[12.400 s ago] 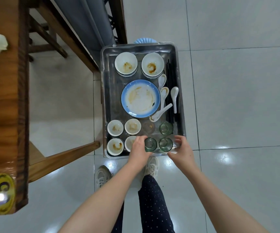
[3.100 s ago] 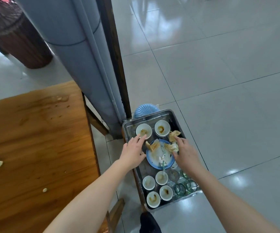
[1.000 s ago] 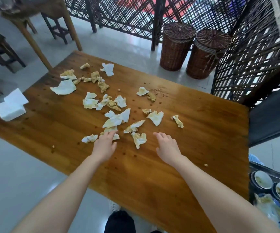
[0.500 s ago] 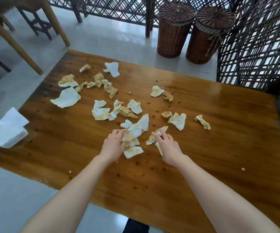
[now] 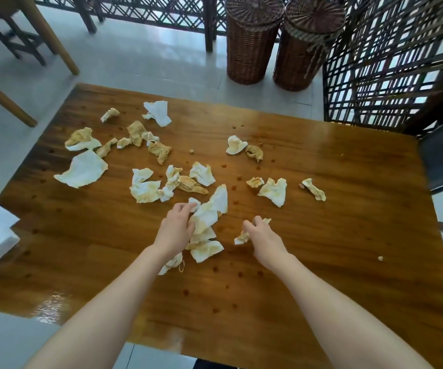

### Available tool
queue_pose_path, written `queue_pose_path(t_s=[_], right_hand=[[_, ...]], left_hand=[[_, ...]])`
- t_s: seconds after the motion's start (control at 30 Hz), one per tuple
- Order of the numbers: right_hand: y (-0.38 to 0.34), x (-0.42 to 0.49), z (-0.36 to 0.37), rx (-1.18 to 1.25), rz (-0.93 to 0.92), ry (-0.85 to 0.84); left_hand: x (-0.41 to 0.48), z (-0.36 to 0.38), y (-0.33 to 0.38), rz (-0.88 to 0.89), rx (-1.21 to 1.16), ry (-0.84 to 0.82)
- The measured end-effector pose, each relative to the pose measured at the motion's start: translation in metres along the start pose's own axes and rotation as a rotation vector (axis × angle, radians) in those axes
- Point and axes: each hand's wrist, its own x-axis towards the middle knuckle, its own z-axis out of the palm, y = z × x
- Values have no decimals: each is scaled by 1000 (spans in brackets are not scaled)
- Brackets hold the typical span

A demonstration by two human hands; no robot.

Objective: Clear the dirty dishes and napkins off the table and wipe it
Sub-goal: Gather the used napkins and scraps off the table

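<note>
A glossy wooden tabletop [image 5: 335,262] lay littered with crumpled, yellow-stained napkins [image 5: 145,186], thickest across its far left half, with a flatter white napkin [image 5: 83,170] near the left edge. Dark drip spots [image 5: 185,292] and a few crumbs [image 5: 380,258] dotted the wood.

crumpled napkins [image 5: 145,185], white with yellow-brown stains, strewn over the far and middle of a glossy brown wooden table [image 5: 348,235]. one bunch [image 5: 207,217] gripped in the left hand [image 5: 173,233], a few more heaped just beneath. one small scrap [image 5: 241,238] pinched in the right hand [image 5: 264,239]. dark spots [image 5: 185,292] and crumbs [image 5: 380,258] dotted across the wood.
</note>
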Motion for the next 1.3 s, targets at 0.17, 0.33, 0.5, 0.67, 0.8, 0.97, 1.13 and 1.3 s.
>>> queue_pose_path(t_s=[0.17, 0.33, 0.5, 0.67, 0.8, 0.97, 1.13, 1.3], right_hand=[[31, 3, -20, 12, 64, 96], [81, 18, -57, 25, 204, 246], [125, 41, -80, 32, 298, 322], [146, 65, -89, -91, 324, 296], [151, 80, -86, -119, 342, 219], [151, 92, -85, -118, 306, 201], [149, 95, -85, -95, 258, 166], [147, 88, -90, -61, 260, 220]], left_hand=[[17, 2, 28, 31, 8, -20], [41, 12, 65, 65, -29, -42], [66, 25, 95, 91, -2, -32], [87, 39, 117, 140, -18, -10], [95, 45, 120, 153, -42, -6], [97, 49, 116, 158, -54, 2], [96, 52, 112, 128, -60, 9], [95, 48, 112, 116, -60, -1]])
